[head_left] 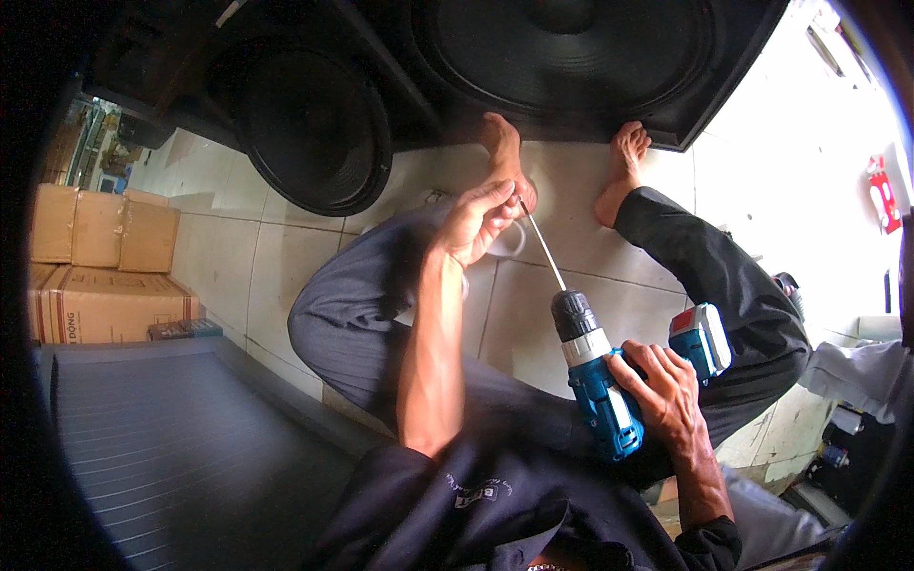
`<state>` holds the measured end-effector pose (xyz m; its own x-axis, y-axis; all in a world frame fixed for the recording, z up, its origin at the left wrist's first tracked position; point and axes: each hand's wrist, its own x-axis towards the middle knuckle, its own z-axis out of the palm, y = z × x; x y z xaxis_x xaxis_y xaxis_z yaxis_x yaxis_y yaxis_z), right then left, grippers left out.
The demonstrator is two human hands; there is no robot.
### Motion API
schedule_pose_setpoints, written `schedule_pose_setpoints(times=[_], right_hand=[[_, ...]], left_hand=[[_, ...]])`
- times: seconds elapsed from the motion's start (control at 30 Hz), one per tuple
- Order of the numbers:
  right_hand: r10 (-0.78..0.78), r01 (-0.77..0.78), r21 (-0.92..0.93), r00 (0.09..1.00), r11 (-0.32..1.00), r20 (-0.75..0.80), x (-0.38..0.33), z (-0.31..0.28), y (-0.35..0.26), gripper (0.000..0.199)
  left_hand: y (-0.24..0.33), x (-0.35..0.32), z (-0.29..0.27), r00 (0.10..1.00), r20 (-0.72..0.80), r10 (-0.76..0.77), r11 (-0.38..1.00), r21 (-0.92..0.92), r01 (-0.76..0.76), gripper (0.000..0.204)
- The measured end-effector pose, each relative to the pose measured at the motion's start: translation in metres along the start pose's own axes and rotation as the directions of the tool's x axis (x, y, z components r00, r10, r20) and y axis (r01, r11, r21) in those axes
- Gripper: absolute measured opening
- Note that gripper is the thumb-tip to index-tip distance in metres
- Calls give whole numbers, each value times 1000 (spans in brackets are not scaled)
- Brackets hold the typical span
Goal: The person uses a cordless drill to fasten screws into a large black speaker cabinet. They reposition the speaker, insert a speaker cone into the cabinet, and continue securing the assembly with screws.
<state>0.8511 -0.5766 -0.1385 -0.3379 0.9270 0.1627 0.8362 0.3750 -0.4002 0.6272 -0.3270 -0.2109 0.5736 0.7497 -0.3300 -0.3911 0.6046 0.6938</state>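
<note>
My right hand (664, 392) is wrapped round the grip of a blue cordless drill (602, 392), whose battery pack sticks out to the right. From its black chuck a long thin screwdriver bit (543, 238) points up and to the left. My left hand (484, 217) is closed in a pinch at the tip of the bit; whatever small thing sits between the fingertips is too small to make out. Ahead of my feet stands a large black speaker cabinet (695, 128) with a big round speaker cone (566, 57). A separate black speaker (319, 133) leans beside it on the left.
Stacked cardboard boxes (119, 309) stand at the far left. A dark ribbed panel (162, 447) fills the lower left. A red and white item (884, 195) lies at the right, and small tools and containers (836, 447) crowd the lower right. Beneath me is a tiled floor (533, 324).
</note>
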Motion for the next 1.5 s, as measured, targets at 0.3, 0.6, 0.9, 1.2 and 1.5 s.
schedule_pose_setpoints(times=[0.3,0.6,0.9,1.2,1.5], right_hand=[[-11,11,-8,1000,1000,10,-6,2,0,57],[-17,18,-12,996,1000,82,1,-2,-5,54],[98,-80,-84,968,993,231,29,51,-1,67],[191,-185,-86,979,979,73,77,161,87,77],[161,-160,-43,986,986,39,96,173,119,65]], left_hand=[[6,0,-8,992,106,-74,997,-12,75,25],[15,4,-20,984,69,-164,962,232,144,21],[-36,96,-26,940,-38,-339,885,326,332,27],[-110,247,-64,897,-273,348,591,806,16,36],[-90,238,-79,910,-102,401,420,904,-83,37]])
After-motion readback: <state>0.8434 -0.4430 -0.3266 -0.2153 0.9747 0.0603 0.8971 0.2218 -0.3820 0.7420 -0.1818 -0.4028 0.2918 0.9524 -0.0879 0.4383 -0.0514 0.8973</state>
